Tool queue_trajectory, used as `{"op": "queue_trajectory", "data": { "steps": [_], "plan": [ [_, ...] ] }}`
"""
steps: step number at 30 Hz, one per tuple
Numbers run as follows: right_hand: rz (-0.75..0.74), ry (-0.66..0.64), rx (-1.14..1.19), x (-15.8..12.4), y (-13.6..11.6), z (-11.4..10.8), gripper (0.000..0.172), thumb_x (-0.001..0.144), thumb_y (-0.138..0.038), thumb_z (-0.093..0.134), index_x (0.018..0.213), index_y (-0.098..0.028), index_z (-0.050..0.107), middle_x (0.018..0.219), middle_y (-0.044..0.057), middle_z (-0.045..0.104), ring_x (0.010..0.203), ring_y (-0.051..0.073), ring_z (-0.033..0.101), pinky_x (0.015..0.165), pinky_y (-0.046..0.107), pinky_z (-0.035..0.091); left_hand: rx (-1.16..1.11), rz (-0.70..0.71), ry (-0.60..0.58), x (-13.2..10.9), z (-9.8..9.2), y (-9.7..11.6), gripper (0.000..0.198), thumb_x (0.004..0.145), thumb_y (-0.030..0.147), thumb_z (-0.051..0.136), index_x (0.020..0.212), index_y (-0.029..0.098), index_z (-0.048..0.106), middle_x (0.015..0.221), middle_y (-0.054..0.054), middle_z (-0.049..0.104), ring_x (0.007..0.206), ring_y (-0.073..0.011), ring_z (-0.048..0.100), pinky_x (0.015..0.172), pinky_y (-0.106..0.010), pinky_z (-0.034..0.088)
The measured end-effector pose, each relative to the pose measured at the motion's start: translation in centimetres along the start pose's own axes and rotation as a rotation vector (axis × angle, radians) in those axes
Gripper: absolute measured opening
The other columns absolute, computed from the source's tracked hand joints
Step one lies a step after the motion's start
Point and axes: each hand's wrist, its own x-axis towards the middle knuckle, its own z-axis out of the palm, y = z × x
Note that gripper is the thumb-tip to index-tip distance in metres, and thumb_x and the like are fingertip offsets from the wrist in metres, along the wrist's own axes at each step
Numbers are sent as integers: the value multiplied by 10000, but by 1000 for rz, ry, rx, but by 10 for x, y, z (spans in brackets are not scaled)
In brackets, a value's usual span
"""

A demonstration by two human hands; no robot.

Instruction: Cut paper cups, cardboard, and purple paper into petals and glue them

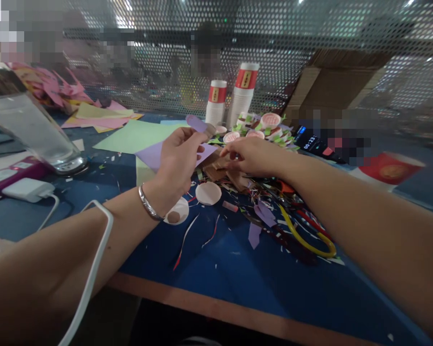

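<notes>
My left hand (178, 158) is closed, pinching a small purple paper piece (197, 123) with a rounded end between thumb and fingers. Beneath it lies a larger purple sheet (149, 156), partly hidden by the hand, over a light green sheet (126, 137). My right hand (250, 156) is low over a heap of brown cardboard pieces (214, 170). Its fingers are curled in, and whatever they hold is hidden. White paper discs (208, 193) rest on the blue table in front of the hands. Round pieces with pink print and green paper bits (270, 120) are piled behind the right hand.
Yellow-handled scissors (324, 247) and purple scraps (254, 235) lie at right. Stacked paper cups (243, 96) stand behind, before a perforated screen. A red-and-white cup (389, 169) and a phone (313, 144) are far right. A glass of water (39, 125) and white cable (97, 269) are left.
</notes>
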Motion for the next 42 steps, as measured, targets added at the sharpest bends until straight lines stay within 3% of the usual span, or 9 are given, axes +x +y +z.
{"op": "queue_trajectory", "data": {
  "steps": [6,12,18,23,26,32,42],
  "plan": [
    [5,-81,76,8,0,5,134,869,-245,677,982,-199,731,962,64,765,836,218,685,699,328,462,4,15,6,1,-1,0,126,706,185,735,704,199,610,702,21,578,702,-117,544,640,-257,410],
    [24,12,157,-1,-5,0,130,828,-170,701,950,-177,656,924,57,725,797,190,651,686,304,457,9,26,11,0,-1,1,116,711,173,727,711,193,612,709,25,586,693,-110,547,632,-246,409],
    [-75,195,386,-47,-11,-11,110,878,-298,672,914,-201,636,800,20,675,708,174,604,648,317,450,-9,-28,-71,-4,3,2,117,764,125,693,726,178,595,715,24,607,667,-93,570,648,-233,438],
    [-4,244,527,-93,-21,-9,87,897,-302,645,906,-217,630,741,-5,655,622,146,588,577,301,441,2,-132,-269,-17,6,2,134,793,107,675,726,180,586,660,22,609,647,-99,602,657,-242,457],
    [36,351,569,-108,-24,-4,55,887,-270,670,886,-220,648,720,-17,636,605,129,572,561,284,436,32,-185,-352,-26,7,3,144,786,125,691,720,182,577,664,18,619,647,-103,609,649,-249,459],
    [87,517,605,-111,-27,3,53,866,-220,705,846,-209,657,667,-32,645,507,93,515,458,252,363,91,-110,-427,-35,6,3,120,773,146,727,741,165,613,698,12,643,636,-97,595,634,-249,460],
    [158,578,588,-111,-29,8,91,866,-260,722,821,-205,666,657,-11,672,517,107,555,454,254,388,53,-203,-465,-44,9,4,116,786,135,762,763,153,650,703,18,643,618,-85,603,568,-208,477]
  ]
}}
